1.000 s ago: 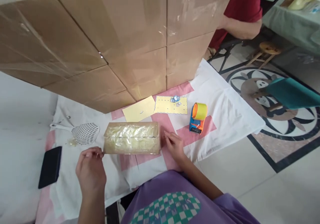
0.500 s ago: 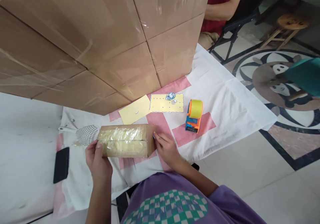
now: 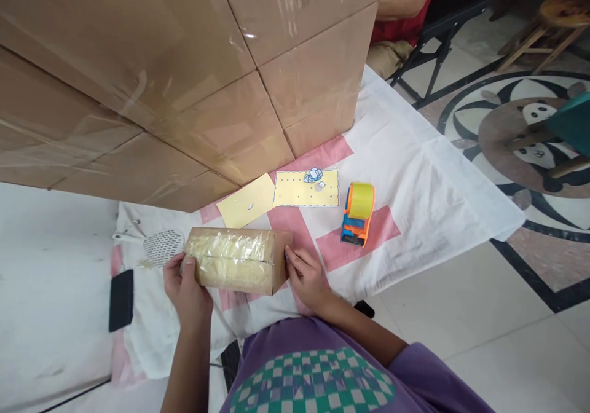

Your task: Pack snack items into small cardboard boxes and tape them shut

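Note:
Between my two hands is a small cardboard box (image 3: 234,260), its long upper side covered with shiny clear tape. My left hand (image 3: 187,287) grips the box's left end, thumb on the near side. At the right end, the fingers of my right hand (image 3: 308,276) press together against the end face; their tips are partly hidden. Just behind the box lie a plain yellow card (image 3: 246,202) and a yellow sheet with a scalloped blue edge (image 3: 295,189). To the right stands an orange and blue tape dispenser (image 3: 357,215) with a yellow roll.
Large stacked cartons (image 3: 221,118) wall off the back of the table. A white perforated paddle-shaped thing (image 3: 162,247) and a black phone-like slab (image 3: 121,301) lie at left. Another person in red (image 3: 401,7) sits behind the cartons. A wooden stool (image 3: 562,16) stands far right.
My view has shifted slightly. Both hands still hold the box at its ends, and it appears a little further right and slightly turned.

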A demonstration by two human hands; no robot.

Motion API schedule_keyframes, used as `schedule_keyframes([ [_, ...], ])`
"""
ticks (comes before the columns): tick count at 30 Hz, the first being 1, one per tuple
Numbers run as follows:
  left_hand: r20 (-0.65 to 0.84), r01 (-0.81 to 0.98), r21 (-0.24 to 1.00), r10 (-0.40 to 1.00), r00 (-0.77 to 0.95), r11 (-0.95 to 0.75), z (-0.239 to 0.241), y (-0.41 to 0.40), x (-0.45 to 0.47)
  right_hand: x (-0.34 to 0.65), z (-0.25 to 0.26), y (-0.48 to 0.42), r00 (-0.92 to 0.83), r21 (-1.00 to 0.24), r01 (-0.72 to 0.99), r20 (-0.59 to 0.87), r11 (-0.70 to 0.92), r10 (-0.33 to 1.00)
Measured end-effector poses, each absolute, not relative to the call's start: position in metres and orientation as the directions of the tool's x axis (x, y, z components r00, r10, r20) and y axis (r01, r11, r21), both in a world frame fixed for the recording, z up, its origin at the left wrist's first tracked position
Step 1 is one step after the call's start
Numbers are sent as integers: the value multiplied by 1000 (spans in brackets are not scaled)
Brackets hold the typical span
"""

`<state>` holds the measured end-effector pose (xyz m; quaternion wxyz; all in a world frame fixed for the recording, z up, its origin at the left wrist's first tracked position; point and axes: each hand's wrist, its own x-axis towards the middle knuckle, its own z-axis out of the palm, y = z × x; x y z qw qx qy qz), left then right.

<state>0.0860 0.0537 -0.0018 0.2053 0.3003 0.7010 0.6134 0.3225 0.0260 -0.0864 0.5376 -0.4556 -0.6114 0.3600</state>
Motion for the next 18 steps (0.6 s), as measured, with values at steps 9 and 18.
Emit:
schedule_keyframes([
  [9,107,231,969,698,-708,86,-11,48,74,320,-94,14,-312,-932,234,199,278,929],
  [18,81,195,977,692,-717,89,-11,47,76,334,-76,5,-284,-986,114,86,123,955],
])
